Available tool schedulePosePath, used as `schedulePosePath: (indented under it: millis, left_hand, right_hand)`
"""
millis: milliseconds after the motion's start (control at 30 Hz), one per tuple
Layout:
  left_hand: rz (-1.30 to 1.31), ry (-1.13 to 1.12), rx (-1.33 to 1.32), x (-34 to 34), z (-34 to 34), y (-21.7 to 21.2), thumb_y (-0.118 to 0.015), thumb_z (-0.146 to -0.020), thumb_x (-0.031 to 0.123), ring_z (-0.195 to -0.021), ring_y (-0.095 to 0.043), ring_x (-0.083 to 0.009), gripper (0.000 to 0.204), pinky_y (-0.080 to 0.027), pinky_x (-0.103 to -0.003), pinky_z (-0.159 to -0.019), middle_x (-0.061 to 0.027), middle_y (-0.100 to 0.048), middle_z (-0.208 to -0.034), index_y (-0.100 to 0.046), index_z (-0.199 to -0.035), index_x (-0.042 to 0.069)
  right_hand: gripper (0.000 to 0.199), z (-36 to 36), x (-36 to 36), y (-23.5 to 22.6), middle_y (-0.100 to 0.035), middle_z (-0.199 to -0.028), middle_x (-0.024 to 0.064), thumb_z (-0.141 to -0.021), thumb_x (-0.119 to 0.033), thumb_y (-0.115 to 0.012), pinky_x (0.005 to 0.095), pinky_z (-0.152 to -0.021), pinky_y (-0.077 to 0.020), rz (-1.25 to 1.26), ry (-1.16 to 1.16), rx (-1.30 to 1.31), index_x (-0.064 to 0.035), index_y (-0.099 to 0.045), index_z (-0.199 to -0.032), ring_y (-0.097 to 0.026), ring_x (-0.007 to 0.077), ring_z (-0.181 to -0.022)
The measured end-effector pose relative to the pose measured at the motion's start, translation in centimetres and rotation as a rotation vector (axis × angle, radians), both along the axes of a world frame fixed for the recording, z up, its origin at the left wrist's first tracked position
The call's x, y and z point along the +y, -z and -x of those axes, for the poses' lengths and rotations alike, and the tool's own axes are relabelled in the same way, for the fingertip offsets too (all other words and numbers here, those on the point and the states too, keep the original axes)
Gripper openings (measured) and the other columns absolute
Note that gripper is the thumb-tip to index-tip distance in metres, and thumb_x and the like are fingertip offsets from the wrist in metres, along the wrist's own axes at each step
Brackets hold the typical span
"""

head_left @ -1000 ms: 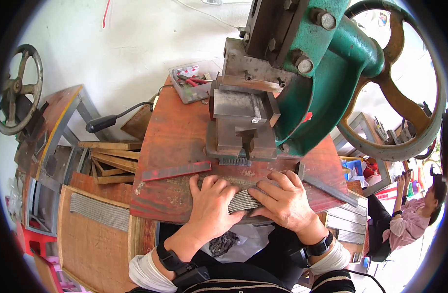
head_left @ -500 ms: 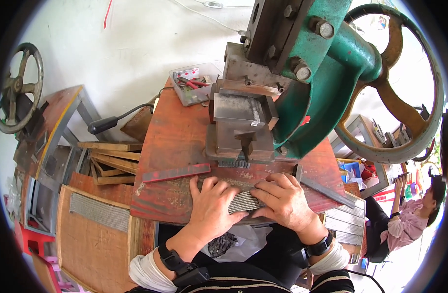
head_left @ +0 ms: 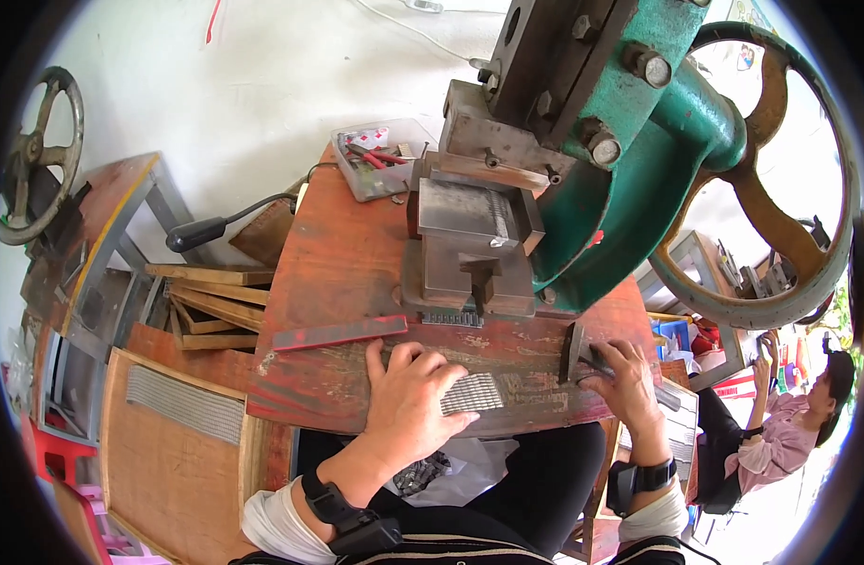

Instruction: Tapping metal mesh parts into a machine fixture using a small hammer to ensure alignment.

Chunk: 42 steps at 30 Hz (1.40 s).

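Beyond the grip stands a green press (head_left: pixel 630 202); left of it, a wooden tray (head_left: pixel 168 466) already bears a ribbed sheet (head_left: pixel 182 405). The right hand (head_left: pixel 630 381) curls at a hammer-like tool (head_left: pixel 570 353) (closure unclear); the left hand (head_left: pixel 408 400) narrowly holds a grey ribbed piece (head_left: pixel 472 394), outside the tray, between thumb and forefinger.

Strips (head_left: pixel 472 394) lie on the table (head_left: pixel 324 250) before the press (head_left: pixel 630 198).

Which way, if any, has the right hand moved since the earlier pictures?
Yes, to the right: against the press, the right hand has gone from the grey strip to the dark tool.
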<state>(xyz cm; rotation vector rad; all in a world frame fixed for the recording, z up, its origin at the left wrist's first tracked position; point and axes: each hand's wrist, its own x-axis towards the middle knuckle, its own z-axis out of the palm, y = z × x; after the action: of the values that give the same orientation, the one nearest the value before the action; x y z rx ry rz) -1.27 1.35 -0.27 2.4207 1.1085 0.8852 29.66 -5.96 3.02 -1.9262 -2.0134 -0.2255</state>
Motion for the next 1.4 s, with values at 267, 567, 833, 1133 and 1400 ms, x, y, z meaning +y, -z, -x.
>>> schedulePosePath:
  millis: [267, 567, 833, 1133, 1400]
  left_hand:
    - [0.02, -0.008, 0.017, 0.1, 0.3, 0.0, -0.088, -0.059, 0.035, -0.111, -0.048, -0.0277, 0.051, -0.023, -0.059, -0.105, -0.0022, -0.064, -0.102, -0.073, -0.101, 0.011]
    - [0.02, -0.008, -0.045, 0.0, 0.0, -0.1, -0.088, -0.058, 0.033, -0.111, -0.049, -0.0277, 0.05, -0.022, -0.059, -0.107, -0.0017, -0.065, -0.102, -0.073, -0.1, 0.011]
    - [0.032, -0.014, -0.031, 0.1, 0.1, 0.0, -0.088, -0.058, 0.033, -0.112, -0.049, -0.0282, 0.05, -0.021, -0.06, -0.108, -0.0013, -0.065, -0.104, -0.073, -0.101, 0.011]
    - [0.05, -0.012, -0.005, 0.0, 0.2, 0.1, -0.089, -0.057, 0.033, -0.114, -0.048, -0.0289, 0.053, -0.021, -0.061, -0.108, -0.003, -0.065, -0.105, -0.072, -0.104, 0.012]
    - [0.025, -0.009, -0.042, 0.1, 0.2, 0.2, -0.088, -0.057, 0.032, -0.114, -0.049, -0.0293, 0.053, -0.022, -0.061, -0.107, -0.0033, -0.065, -0.106, -0.073, -0.102, 0.009]
  right_hand:
    - [0.03, 4.1, 0.5, -4.8, -0.063, -0.091, 0.0201, -0.085, -0.002, -0.067, 0.0436, -0.071, -0.0536, 0.07, -0.33, 0.092, 0.0019, -0.058, -0.113, -0.065, 0.0403, -0.083]
    - [0.034, 10.6, 2.0, -4.8, -0.062, -0.077, 0.0189, -0.086, -0.007, -0.068, 0.045, -0.059, -0.0528, 0.21, -0.412, 0.084, 0.0003, -0.057, -0.117, -0.064, 0.0377, -0.069]
    - [0.031, 10.6, 2.3, -5.1, -0.065, -0.078, 0.0177, -0.088, -0.008, -0.066, 0.045, -0.058, -0.0519, 0.224, -0.364, 0.075, -0.0005, -0.058, -0.117, -0.064, 0.0401, -0.068]
    - [0.025, 11.8, 1.5, -5.9, -0.065, -0.076, 0.0167, -0.09, -0.012, -0.065, 0.044, -0.056, -0.0531, 0.203, -0.302, 0.068, -0.0045, -0.059, -0.112, -0.065, 0.0374, -0.067]
    - [0.033, 11.2, 1.5, -4.8, -0.064, -0.075, 0.0168, -0.088, -0.01, -0.067, 0.0439, -0.057, -0.053, 0.137, -0.286, 0.096, -0.0035, -0.059, -0.119, -0.065, 0.0375, -0.064]
